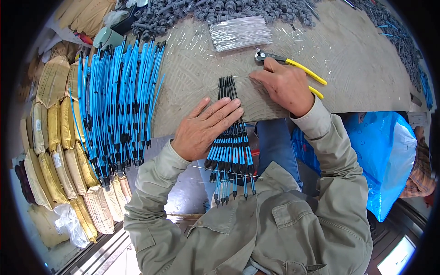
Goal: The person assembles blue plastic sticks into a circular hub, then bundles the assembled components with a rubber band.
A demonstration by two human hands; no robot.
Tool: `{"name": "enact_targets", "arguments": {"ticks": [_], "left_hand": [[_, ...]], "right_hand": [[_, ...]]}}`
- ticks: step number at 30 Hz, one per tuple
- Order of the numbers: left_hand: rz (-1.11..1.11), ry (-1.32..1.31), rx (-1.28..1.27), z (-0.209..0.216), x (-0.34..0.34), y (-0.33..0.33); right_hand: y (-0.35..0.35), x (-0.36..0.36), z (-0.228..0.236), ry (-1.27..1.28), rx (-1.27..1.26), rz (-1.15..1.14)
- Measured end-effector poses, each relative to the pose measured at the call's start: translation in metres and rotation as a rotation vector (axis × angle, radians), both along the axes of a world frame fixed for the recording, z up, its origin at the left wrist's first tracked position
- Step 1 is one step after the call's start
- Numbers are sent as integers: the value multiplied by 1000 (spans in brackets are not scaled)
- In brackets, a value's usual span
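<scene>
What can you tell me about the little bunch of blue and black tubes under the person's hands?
The bunch of tubes is a flat row of thin blue plastic-looking tubes with black tips and black joints. It lies lengthwise across the edge of the table, black ends up on the table, lower ends hanging past the edge over the lap. The left hand presses flat on its middle. The right hand rests beside its top end, apparently holding a thin wire that runs across the tips.

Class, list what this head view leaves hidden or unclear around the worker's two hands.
- Middle of the small tube bundle: covered by the left hand.
- Plier handles: partly behind the right hand.
- Thin wire under the right hand's fingertips: too fine to tell whether it is gripped.
- Grey fittings: cut off by the top edge.
</scene>
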State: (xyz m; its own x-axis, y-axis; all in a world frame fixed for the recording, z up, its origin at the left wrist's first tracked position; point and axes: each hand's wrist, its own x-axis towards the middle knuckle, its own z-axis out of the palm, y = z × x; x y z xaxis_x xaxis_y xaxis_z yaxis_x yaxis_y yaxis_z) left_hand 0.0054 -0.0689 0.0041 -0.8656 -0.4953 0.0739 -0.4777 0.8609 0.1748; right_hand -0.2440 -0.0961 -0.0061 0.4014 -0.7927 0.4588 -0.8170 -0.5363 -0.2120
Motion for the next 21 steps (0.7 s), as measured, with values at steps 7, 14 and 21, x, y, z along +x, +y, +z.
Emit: {"name": "enact_targets", "arguments": {"ticks": [7,14,21], "left_hand": [[7,-13,-31,1,0,1],[21,-5,-30,-3,1,2],[-1,-62,-87,-1,4,2]], "right_hand": [[-1,-1,0,1,0,11],[-11,-2,1,-30,7,91],[-27,-3,2,3,24,167]]}}
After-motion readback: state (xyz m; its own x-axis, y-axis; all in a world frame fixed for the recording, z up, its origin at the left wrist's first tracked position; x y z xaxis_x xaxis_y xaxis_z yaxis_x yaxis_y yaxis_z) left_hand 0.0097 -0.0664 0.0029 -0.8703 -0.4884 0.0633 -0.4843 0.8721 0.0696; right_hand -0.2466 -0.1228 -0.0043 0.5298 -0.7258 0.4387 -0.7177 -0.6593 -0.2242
